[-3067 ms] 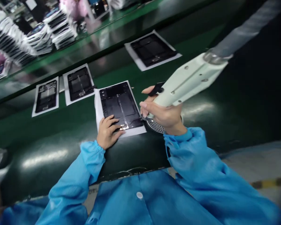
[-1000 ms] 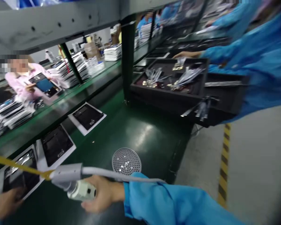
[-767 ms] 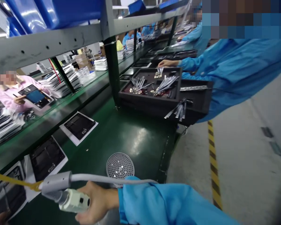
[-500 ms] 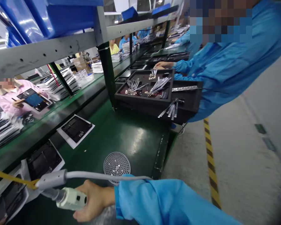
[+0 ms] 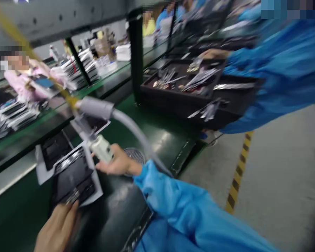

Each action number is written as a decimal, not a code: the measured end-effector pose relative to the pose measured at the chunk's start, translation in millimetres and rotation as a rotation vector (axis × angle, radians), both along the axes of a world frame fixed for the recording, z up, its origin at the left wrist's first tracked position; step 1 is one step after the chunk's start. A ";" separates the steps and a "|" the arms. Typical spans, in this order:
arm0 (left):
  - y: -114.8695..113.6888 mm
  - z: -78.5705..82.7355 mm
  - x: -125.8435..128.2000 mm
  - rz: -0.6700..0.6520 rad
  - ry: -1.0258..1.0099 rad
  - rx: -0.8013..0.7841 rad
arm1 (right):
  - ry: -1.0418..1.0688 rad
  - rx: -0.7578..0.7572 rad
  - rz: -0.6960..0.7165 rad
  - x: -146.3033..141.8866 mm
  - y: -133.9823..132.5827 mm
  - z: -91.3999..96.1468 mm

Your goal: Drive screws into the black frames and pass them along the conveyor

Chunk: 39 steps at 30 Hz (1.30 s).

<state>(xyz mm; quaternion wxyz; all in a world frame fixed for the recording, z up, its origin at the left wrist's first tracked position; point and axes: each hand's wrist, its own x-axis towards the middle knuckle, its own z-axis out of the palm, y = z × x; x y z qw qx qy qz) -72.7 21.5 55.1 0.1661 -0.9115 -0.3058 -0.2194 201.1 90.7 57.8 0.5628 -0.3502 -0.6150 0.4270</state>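
Note:
My right hand [image 5: 118,161] is closed around a pale electric screwdriver [image 5: 102,148], whose grey cable [image 5: 133,126] runs back over my sleeve. A yellow cord [image 5: 42,63] holds the screwdriver from above. Below and left of it, a black tablet housing [image 5: 73,175] lies on a white sheet. My left hand [image 5: 56,225] has its fingers closed at the housing's near edge, blurred by motion. Another black housing [image 5: 55,150] is partly beneath that sheet. Behind my right wrist is a round perforated dish [image 5: 135,155], mostly hidden.
Black trays [image 5: 170,94] with silver strips stand at the far end, where a co-worker's hand [image 5: 214,54] reaches in. A green post [image 5: 135,59] and grey shelf beam [image 5: 68,21] border the green bench [image 5: 152,129]. Across it sits a person in pink [image 5: 18,80].
My right hand has raised the screwdriver farther up the view. My left hand has come into view, and a housing on a white sheet now lies nearer the middle. The camera has turned.

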 end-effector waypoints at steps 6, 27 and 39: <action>-17.9 -27.8 67.8 0.027 0.179 -0.086 | 0.113 -0.090 -0.154 59.9 -2.8 -9.5; 28.6 -54.3 194.9 0.031 0.113 -0.438 | 0.106 0.048 -0.329 87.3 -14.5 -24.4; 20.8 -58.9 170.8 0.147 0.100 -0.456 | 0.103 -0.006 -0.231 65.7 -16.1 -27.4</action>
